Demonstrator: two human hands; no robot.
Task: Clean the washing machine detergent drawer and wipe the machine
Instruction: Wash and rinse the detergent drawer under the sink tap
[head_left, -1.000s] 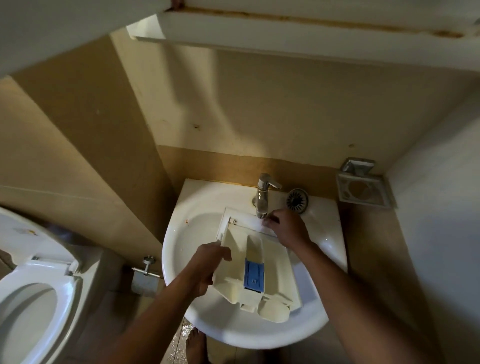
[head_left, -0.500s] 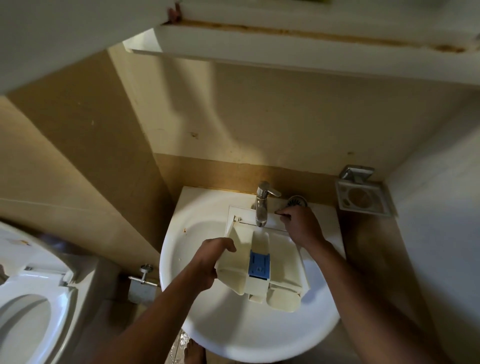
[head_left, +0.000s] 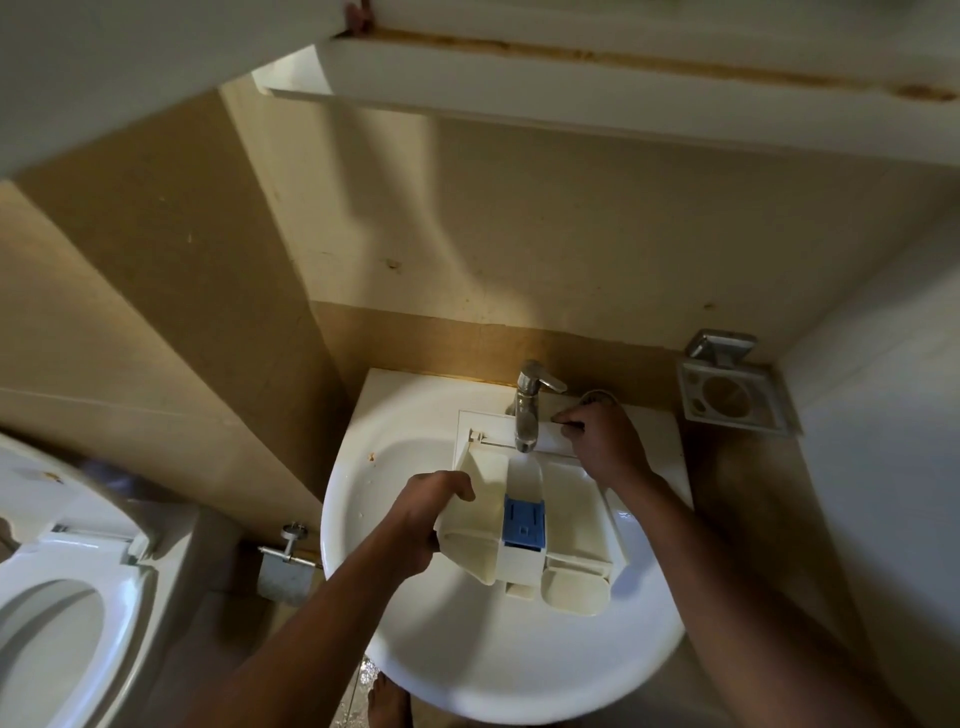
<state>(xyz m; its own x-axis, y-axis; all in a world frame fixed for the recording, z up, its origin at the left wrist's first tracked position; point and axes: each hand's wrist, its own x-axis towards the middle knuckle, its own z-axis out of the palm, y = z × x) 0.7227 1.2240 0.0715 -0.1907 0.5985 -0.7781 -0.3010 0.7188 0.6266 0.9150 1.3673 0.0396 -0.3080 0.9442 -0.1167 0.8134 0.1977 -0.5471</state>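
Over the sink (head_left: 467, 675), I hold the detergent drawer (head_left: 571, 499) in both hands, tilted so that its wide front panel sits up by the tap (head_left: 527, 410) and its rounded back end hangs low over the bowl, nearer to me. My left hand (head_left: 426, 519) is clamped on the long left wall, fingers curled over its top edge. My right hand (head_left: 608, 447) is curled on the far end, where the compartments meet the front panel, just beside the tap. The spout points down into the middle channel, above the blue insert (head_left: 524, 522). I cannot tell for certain from this angle whether water is running. I judge the drawer to be light, hollow and stiff, being thin moulded plastic that will not bend much but could crack if it knocked against the hard basin or the metal tap. Once wet, and with old detergent on it, I expect it to be slippery, so the safest holds look like the ones I have: one side wall and the thick front panel, not the thin dividers. The blue insert looks like a separate piece that may lift out, so I would not carry the drawer by it. Beside the sink on the wall is a metal soap holder (head_left: 732, 400), and a toilet (head_left: 62, 597) stands off to my left.
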